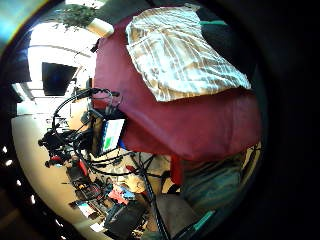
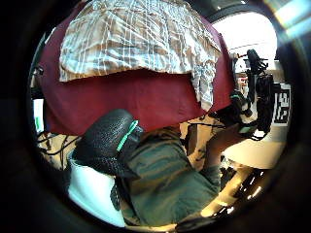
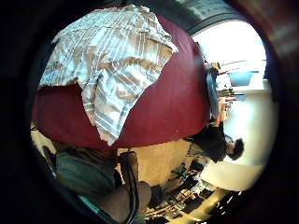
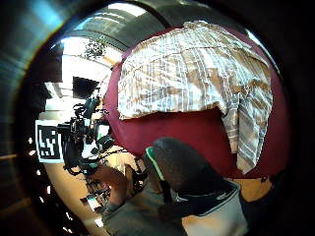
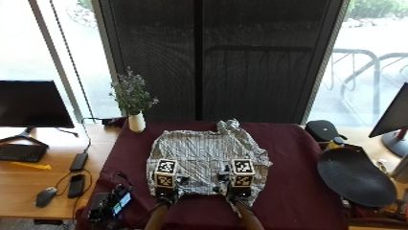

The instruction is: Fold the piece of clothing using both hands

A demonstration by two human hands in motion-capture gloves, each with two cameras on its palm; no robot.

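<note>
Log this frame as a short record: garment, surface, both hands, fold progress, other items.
garment: striped shirt, spread mostly flat, one part bunched at the far edge
surface: table under a dark red cloth
left hand: at the shirt's near edge; fingers hidden
right hand: at the shirt's near edge; fingers hidden
fold progress: no fold visible yet
other items: vase with flowers at the table's far left corner; black round object at the right edge
</note>
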